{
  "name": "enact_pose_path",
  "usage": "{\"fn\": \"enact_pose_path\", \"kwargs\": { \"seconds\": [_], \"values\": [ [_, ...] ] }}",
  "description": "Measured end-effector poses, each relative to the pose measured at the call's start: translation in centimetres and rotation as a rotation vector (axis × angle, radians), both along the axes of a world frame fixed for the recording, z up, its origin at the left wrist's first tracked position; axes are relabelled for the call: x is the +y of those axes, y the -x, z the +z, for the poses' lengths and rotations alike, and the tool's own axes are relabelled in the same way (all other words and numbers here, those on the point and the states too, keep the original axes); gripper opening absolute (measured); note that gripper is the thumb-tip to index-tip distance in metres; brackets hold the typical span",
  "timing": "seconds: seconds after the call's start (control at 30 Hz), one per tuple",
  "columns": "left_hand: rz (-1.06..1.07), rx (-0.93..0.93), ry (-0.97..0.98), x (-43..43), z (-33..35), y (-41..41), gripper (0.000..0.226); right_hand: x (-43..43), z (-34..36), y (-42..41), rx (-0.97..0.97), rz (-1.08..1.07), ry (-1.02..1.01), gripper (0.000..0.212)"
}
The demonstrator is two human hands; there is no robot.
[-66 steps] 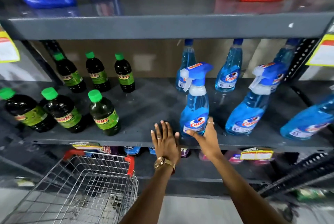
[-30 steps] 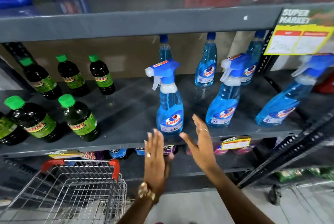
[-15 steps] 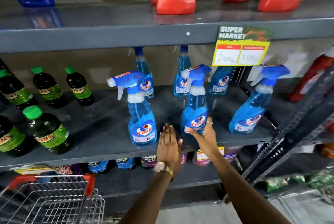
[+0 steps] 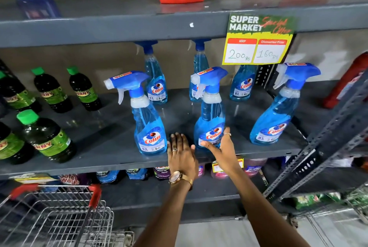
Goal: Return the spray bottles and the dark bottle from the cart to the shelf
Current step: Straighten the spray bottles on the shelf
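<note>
Reaching toward a grey metal shelf (image 4: 111, 159) that crosses the middle of the frame, two bare hands sit just below centre. The right hand (image 4: 223, 147) wraps around the base of the middle spray bottle (image 4: 211, 121), thumb across the front of its label and fingers behind, while the bottle stands upright near the shelf's front edge. The left hand (image 4: 181, 153), wearing a ring and a gold wristwatch (image 4: 178, 177), lies flat and open, fingers together, on the shelf between that bottle and the left spray bottle (image 4: 147, 123), gripping nothing. A third front spray bottle (image 4: 276, 115) stands at centre right, apart from the others. Three more blue spray bottles (image 4: 156, 79) stand in a row at the back of the shelf. Dark bottles (image 4: 47, 137) with green caps and green labels fill the left part of the same shelf. A yellow price sign (image 4: 258, 41) hangs from the shelf above, upper right of centre. A wire cart (image 4: 59, 218) with red handle ends shows at lower left; what it holds cannot be made out.
</note>
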State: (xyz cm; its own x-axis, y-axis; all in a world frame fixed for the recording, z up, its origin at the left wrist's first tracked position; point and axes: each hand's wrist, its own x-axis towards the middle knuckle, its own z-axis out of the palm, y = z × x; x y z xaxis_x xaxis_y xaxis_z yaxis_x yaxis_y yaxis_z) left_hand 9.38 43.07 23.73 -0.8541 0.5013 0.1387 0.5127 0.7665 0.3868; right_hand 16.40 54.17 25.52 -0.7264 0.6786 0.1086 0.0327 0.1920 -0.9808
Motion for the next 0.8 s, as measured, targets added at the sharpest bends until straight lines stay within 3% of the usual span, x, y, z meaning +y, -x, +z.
{"fn": "enact_pose_path", "kwargs": {
  "seconds": [0.8],
  "values": [
    [-0.069, -0.037, 0.074, -0.27, -0.12, 0.45, 0.056, 0.37, -0.41, -0.02, -0.014, 0.023, 0.006, 0.056]
  ]
}}
